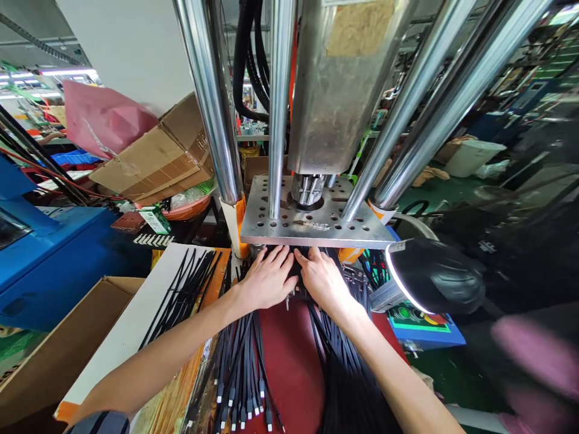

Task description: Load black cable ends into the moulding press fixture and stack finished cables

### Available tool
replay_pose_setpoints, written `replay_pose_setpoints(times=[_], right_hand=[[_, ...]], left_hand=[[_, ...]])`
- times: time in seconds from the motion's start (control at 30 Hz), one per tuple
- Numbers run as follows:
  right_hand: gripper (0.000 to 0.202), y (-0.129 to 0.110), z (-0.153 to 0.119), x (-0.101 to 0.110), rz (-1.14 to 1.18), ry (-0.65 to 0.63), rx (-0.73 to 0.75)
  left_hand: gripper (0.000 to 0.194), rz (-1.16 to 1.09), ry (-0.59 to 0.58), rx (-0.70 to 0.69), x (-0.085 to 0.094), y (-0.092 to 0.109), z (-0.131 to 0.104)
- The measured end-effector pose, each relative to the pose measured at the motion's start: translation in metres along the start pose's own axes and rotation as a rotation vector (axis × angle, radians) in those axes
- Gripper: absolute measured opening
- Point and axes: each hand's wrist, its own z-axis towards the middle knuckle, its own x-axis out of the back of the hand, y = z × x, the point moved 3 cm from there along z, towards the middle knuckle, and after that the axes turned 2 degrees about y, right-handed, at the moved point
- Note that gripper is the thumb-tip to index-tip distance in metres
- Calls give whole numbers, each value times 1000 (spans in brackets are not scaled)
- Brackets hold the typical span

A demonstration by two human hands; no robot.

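Note:
My left hand (pixel 270 280) lies palm down with its fingers spread, its fingertips just under the front edge of a drilled metal plate (pixel 289 232). Beside it, my right hand (pixel 322 278) reaches under the same edge, index finger extended and the other fingers partly bent; what it touches is hidden. Black cables with pale connector ends (pixel 246 374) hang over a dark red surface (pixel 292 361) below my left hand. Another thick bundle of black cables (pixel 346 374) runs down beneath my right forearm.
Metal columns (pixel 277 120) rise around a press cylinder (pixel 348 102). At the right are a lit lamp (pixel 434 274) and a blue control box (pixel 429 334). More black cables (pixel 181 301) lie on a white board (pixel 131 322) at left, near a cardboard box (pixel 76 337). A blurred pink shape is far right.

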Motion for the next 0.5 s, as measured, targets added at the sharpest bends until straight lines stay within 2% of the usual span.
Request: replay_pose_setpoints(times=[0.13, 0.23, 0.33, 0.5], right_hand=[[53, 0, -30, 1, 61, -5, 82], [54, -4, -38, 2, 7, -50, 30], [50, -11, -19, 3, -59, -75, -38], [48, -9, 23, -2, -77, -25, -91]], left_hand=[[53, -17, 37, -12, -3, -8, 2], [51, -35, 18, -30, -5, -17, 6], [49, -55, -10, -25, -5, -26, 17], [39, -53, 7, -50, -8, -36, 32]])
